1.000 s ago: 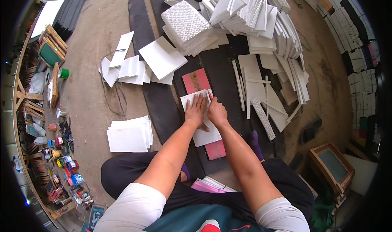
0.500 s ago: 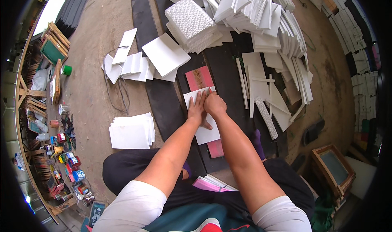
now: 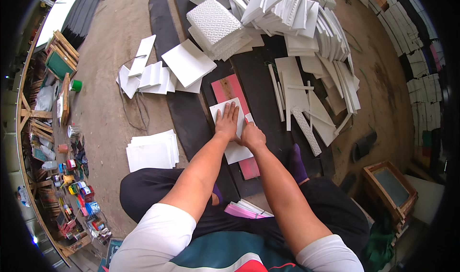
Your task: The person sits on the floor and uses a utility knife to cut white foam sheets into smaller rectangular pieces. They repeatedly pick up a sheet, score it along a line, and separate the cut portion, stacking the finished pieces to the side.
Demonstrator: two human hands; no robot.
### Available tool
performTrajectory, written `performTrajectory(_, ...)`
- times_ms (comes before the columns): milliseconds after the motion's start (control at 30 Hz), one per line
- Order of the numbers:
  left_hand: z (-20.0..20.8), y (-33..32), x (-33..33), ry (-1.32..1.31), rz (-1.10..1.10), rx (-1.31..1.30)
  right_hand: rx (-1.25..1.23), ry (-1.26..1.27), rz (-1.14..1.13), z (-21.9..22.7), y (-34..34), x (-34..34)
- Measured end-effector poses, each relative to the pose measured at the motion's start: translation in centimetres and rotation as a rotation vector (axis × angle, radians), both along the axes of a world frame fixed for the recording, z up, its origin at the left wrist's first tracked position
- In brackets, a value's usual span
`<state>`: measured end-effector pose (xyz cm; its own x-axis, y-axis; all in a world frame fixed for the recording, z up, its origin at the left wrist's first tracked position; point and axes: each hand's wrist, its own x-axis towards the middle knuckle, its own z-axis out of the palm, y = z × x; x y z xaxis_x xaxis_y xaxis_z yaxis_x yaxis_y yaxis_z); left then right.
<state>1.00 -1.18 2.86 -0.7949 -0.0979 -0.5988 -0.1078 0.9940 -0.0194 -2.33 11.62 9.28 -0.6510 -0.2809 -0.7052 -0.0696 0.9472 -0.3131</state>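
A white panel (image 3: 236,154) lies across the middle of the pink board (image 3: 233,85), which shows beyond the panel's upper and lower ends. The left hand (image 3: 227,122) is laid flat on the panel over the pink board, fingers extended and slightly apart, grasping nothing. Over the board's right side, the right hand (image 3: 252,135) is curled around a slim red tool (image 3: 247,120), mostly hidden by the fingers, at the panel's right edge. Black strips (image 3: 261,90) lie beneath the pink board. Left of it, on the floor, sits a stack of white sheets (image 3: 151,152); up and left of it is a large white slab (image 3: 189,65). Beyond the pink board's far end stands an embossed white block (image 3: 215,23). To its right lies a narrow textured strip (image 3: 306,133), and just below its near end are pink and white sheets (image 3: 243,210).
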Motion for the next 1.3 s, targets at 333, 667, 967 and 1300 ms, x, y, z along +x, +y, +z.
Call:
performTrajectory(333, 1.4, 0.1, -0.1, 0.007, 0.008, 0.047, -0.008, -0.051, -0.083, -1.7, 6.8, 6.4)
performTrajectory(667, 1.8, 0.5, -0.2, -0.016, -0.019, 0.019, 0.044, -0.093, -0.081, -1.0, 12.7, 11.7)
performTrajectory(967, 2.2, 0.6, 1.3, 0.077, 0.037, 0.011, -0.257, 0.324, -0.371, -5.6, 14.7, 9.0)
performTrajectory(1300, -1.8, 2.6, 7.7, 0.623, 0.813, 0.414, -0.162, 0.283, -0.519, -8.1, 12.3, 7.9)
